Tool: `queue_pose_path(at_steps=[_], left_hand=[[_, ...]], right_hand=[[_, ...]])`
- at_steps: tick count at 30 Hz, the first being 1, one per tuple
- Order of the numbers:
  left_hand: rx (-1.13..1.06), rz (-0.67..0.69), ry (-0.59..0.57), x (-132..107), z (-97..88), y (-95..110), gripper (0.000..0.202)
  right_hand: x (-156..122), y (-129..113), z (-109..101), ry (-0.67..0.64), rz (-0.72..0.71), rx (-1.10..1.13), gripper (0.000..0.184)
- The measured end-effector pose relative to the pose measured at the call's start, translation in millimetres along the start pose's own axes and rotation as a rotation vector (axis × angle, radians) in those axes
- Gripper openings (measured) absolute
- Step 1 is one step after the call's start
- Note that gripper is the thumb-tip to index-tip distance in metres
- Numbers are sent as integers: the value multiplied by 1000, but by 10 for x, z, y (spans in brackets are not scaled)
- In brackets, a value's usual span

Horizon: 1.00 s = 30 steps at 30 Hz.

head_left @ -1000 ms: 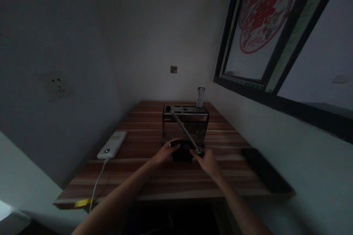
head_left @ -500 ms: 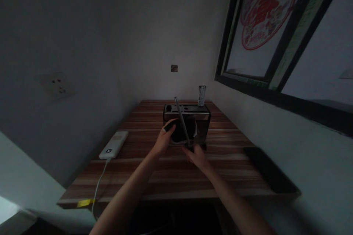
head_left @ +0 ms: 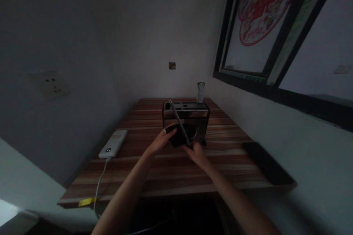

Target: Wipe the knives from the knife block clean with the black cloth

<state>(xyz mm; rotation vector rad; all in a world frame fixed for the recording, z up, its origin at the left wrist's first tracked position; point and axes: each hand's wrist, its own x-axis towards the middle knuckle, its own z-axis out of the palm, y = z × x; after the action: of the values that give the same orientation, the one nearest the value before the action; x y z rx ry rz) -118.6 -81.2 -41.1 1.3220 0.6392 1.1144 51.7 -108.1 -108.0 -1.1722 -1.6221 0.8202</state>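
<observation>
My left hand point(head_left: 160, 142) is closed on the left edge of a wide, flat black piece point(head_left: 176, 138), its thumb on top. My right hand point(head_left: 198, 153) grips the lower end of a slim grey bar point(head_left: 178, 117) that slants up to the left across the black piece. Dim light hides whether the bar and the piece are joined. Just behind them stands a box-shaped holder point(head_left: 190, 107) with a slotted metal top and dark sides. A shiny silver object point(head_left: 200, 92) rises upright at its right end.
A white power bank point(head_left: 113, 144) with a white cable point(head_left: 99, 183) lies on the left of the striped wooden table point(head_left: 149, 187). A flat black slab point(head_left: 268, 163) rests along the right edge. A yellow tag point(head_left: 86, 202) marks the front edge. Walls and a framed window point(head_left: 248, 75) enclose the table.
The black piece has tipped flatter and come slightly lower, away from the holder's front. The grey bar leans further left. Both hands keep their hold; the view has shifted slightly.
</observation>
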Motion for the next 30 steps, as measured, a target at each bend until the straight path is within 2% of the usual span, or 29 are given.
queue_pose_path(at_steps=[3, 5, 10, 13, 16, 18, 23, 30], left_hand=[[-37, -28, -27, -28, 1, -17, 39], [-93, -54, -33, -35, -4, -41, 46], [-297, -197, -142, 7, 4, -96, 63], [-341, -229, -141, 40, 20, -147, 55], [-280, -173, -133, 46, 24, -204, 37], [-219, -132, -154, 34, 20, -216, 33], [8, -58, -184, -11, 28, -155, 41], [150, 55, -158, -21, 141, -181, 47]], right_hand=[[-3, -1, 2, 67, -17, -35, 22], [-5, 10, 9, 81, 8, -11, 26], [-22, 28, 19, 1, 119, 106, 44], [-25, 35, 24, -31, 106, 128, 45], [-23, 62, 33, -28, 102, 124, 40], [-22, 82, 37, -25, 112, 121, 41], [-23, 74, 31, -35, 105, 122, 48], [-45, -14, 26, -83, 48, 84, 40]])
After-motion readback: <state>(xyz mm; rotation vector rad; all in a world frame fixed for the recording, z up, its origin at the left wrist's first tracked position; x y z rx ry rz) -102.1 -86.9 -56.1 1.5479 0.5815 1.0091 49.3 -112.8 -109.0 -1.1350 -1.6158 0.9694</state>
